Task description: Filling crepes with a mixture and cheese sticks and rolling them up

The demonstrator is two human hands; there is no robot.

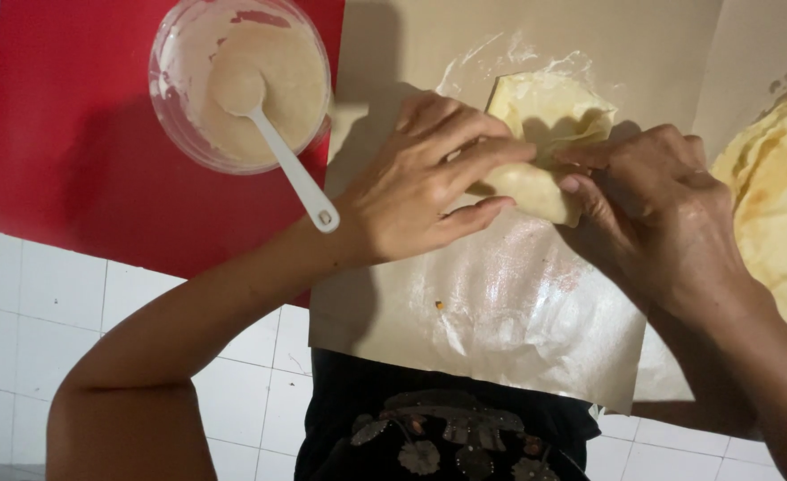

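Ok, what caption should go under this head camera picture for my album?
Left hand and right hand fold a thin wrapper on brown paper, beside a bowl of paste.

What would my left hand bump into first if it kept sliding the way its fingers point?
The left hand points rightward across the brown paper. Its fingertips already rest on the folded wrapper, and just beyond looks to be the right hand; the gap is hard to judge.

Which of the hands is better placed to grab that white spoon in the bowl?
Probably the left hand: the spoon handle ends beside its wrist, while the right hand is across the wrapper, farther away.
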